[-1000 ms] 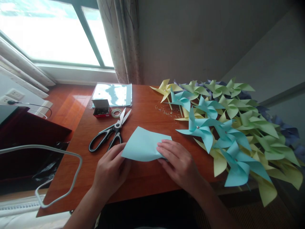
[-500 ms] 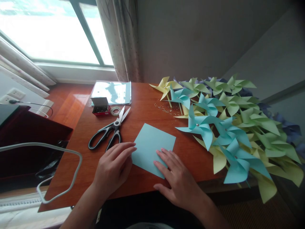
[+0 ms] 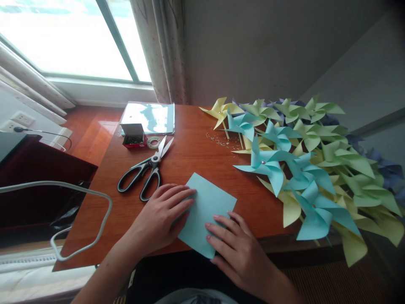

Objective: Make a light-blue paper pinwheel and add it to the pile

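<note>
A light blue square of paper (image 3: pixel 209 207) lies flat near the front edge of the wooden table (image 3: pixel 193 158). My left hand (image 3: pixel 161 217) rests on its left side, fingers stretched flat. My right hand (image 3: pixel 236 247) presses on its lower right part, fingers spread. Neither hand grips anything. Black-handled scissors (image 3: pixel 146 171) lie just left of the paper, blades pointing away from me.
A big heap of blue, green and yellow paper pinwheels (image 3: pixel 303 169) fills the table's right side. A small red box of pins (image 3: pixel 134 136), a tape roll (image 3: pixel 154 143) and a plastic folder (image 3: pixel 148 118) sit at the back left. A white bar (image 3: pixel 80 249) curves past the left edge.
The paper, lifted and curved between my hands a second ago, now lies flat on the table. Both hands have spread out on top of it, and it sits closer to me.
</note>
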A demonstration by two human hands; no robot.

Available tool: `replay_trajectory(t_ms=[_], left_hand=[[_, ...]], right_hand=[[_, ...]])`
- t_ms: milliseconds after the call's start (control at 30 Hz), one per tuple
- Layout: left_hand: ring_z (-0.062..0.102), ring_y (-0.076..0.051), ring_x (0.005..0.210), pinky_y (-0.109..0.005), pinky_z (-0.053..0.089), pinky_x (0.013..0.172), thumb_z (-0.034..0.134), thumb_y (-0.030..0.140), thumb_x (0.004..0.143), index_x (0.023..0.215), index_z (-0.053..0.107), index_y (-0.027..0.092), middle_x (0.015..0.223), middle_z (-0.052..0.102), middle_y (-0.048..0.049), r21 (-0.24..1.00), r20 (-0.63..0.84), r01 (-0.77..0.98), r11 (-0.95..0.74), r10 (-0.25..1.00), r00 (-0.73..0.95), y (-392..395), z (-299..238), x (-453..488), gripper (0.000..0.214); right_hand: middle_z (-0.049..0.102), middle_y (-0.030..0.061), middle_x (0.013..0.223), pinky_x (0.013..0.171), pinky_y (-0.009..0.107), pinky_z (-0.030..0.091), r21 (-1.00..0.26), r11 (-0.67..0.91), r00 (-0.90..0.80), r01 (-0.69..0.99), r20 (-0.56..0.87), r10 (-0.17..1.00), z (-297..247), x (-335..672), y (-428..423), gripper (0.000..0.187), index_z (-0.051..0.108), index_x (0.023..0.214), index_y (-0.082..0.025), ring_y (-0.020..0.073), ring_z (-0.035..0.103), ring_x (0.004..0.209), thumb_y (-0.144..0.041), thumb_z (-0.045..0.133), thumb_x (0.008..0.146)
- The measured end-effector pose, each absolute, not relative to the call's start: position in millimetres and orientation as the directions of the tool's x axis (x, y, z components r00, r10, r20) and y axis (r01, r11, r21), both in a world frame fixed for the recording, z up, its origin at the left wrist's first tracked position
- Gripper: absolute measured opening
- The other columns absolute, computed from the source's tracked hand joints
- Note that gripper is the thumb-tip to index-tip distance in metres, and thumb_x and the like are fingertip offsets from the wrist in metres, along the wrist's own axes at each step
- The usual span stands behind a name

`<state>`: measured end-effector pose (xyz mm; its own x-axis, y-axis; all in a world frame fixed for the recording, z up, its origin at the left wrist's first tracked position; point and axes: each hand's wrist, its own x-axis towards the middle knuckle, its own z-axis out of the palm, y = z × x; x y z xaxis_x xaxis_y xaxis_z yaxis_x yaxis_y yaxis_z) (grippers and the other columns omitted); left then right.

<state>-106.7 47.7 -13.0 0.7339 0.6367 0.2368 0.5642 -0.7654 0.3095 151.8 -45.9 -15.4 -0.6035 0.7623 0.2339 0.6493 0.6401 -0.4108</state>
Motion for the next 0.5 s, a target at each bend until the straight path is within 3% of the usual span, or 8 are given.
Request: replay_trajectory(t_ms=[167,267,400,500], left_hand=[[0.058,-0.027,0.13,-0.048,0.04,0.109,0.052,0.018,0.095,0.124,0.063,0.022,0.144,0.062,-0.0061,0.318,0.204,0.564,-0.762,0.636,0.744,48.7,-12.9,-105.0,0.032],[0.057,-0.027,0.132,-0.047,0.04,0.109,0.052,0.017,0.095,0.125,0.064,0.024,0.145,0.062,-0.0059,0.33,0.187,0.569,-0.753,0.643,0.743,50.4,-13.6,-102.9,0.033],[0.054,-0.027,0.135,-0.046,0.04,0.11,0.052,0.017,0.096,0.125,0.065,0.023,0.144,0.062,-0.0073,0.343,0.189,0.568,-0.748,0.647,0.738,53.0,-15.7,-99.7,0.032],[0.053,-0.027,0.136,-0.046,0.039,0.111,0.051,0.017,0.097,0.126,0.063,0.023,0.146,0.061,-0.0074,0.337,0.178,0.566,-0.752,0.641,0.746,54.2,-17.2,-96.8,0.033]], right_hand=[[0.074,0.0089,0.124,0.105,0.052,0.051,-0.48,0.629,-0.56,0.611,0.299,0.773,-11.5,149.9,-38.4,0.027,0.068,0.114,-0.018,0.0287,0.065,0.118,-0.038,0.062,0.097],[0.075,0.0083,0.124,0.103,0.048,0.053,-0.485,0.627,-0.564,0.61,0.29,0.773,-11.3,150.1,-35.2,0.022,0.068,0.113,-0.02,0.0267,0.065,0.117,-0.032,0.062,0.097],[0.073,0.0093,0.127,0.103,0.048,0.053,-0.491,0.629,-0.579,0.603,0.272,0.768,-10.9,151.9,-35.7,0.031,0.068,0.116,-0.02,0.0282,0.063,0.121,-0.042,0.066,0.094],[0.072,0.0084,0.13,0.106,0.048,0.052,-0.481,0.619,-0.584,0.621,0.244,0.774,-9.8,151.4,-38.6,0.023,0.068,0.115,-0.02,0.0269,0.062,0.123,-0.03,0.065,0.095]])
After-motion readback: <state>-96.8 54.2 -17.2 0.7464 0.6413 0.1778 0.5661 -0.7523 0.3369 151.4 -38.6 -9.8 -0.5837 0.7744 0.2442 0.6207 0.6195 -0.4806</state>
